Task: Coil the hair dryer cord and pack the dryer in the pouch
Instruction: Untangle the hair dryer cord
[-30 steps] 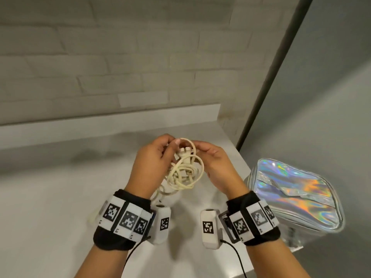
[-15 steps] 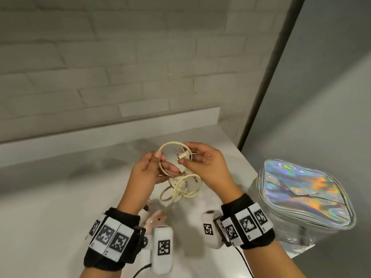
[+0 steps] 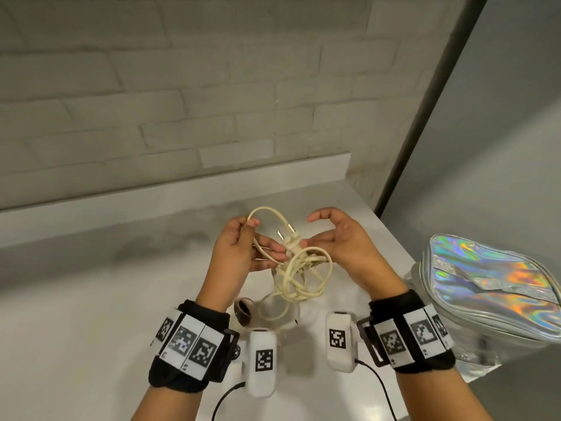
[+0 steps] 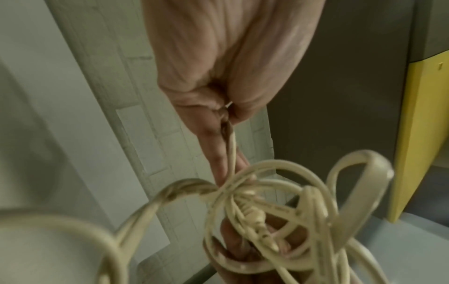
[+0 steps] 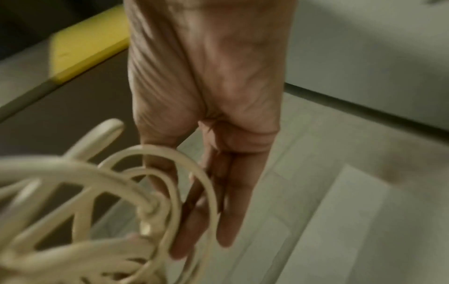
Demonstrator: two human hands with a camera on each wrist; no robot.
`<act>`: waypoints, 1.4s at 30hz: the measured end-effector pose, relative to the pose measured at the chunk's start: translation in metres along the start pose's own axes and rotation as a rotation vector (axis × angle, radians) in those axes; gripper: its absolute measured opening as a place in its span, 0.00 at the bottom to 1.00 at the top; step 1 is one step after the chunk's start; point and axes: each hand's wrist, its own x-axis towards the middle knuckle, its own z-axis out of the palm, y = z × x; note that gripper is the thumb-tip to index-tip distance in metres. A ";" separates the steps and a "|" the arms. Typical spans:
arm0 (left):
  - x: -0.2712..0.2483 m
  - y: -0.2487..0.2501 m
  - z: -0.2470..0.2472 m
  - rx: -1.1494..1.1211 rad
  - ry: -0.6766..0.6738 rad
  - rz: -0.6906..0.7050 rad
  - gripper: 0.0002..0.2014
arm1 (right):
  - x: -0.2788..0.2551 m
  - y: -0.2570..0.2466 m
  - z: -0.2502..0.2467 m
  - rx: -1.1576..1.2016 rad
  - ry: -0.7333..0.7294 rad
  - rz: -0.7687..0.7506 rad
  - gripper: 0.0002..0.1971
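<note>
Pinching the last loop of the cream cord (image 3: pixel 299 268) between thumb and forefinger, the left hand (image 3: pixel 239 250) keeps the coil hanging above the counter (image 3: pixel 91 299). The right hand (image 3: pixel 343 244) hovers beside it, fingers relaxed and holding nothing (probably about to take the plug). The plug (image 3: pixel 290 240) lies across the bundle, prongs pointing up and away. The holographic pouch (image 3: pixel 491 284) waits at the right.

Cord (image 3: pixel 299 273) bundle up between both hands, left hand (image 3: pixel 239 250) and right hand (image 3: pixel 343 247), above the tabletop (image 3: pixel 91 299). Dryer (image 3: pixel 261 311) lies below it, near the wrists. Pouch (image 3: pixel 491 287) sits off right, wall (image 3: pixel 182 86) behind.
</note>
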 end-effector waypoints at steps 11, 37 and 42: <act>0.004 -0.010 -0.022 0.639 0.047 0.392 0.29 | -0.001 -0.003 0.005 0.424 0.125 -0.158 0.17; -0.003 0.017 -0.026 0.371 -0.399 0.049 0.08 | -0.001 0.007 0.025 0.290 0.151 -0.262 0.09; -0.004 0.013 -0.023 0.533 -0.341 0.164 0.17 | -0.002 0.000 0.027 0.172 0.057 -0.271 0.11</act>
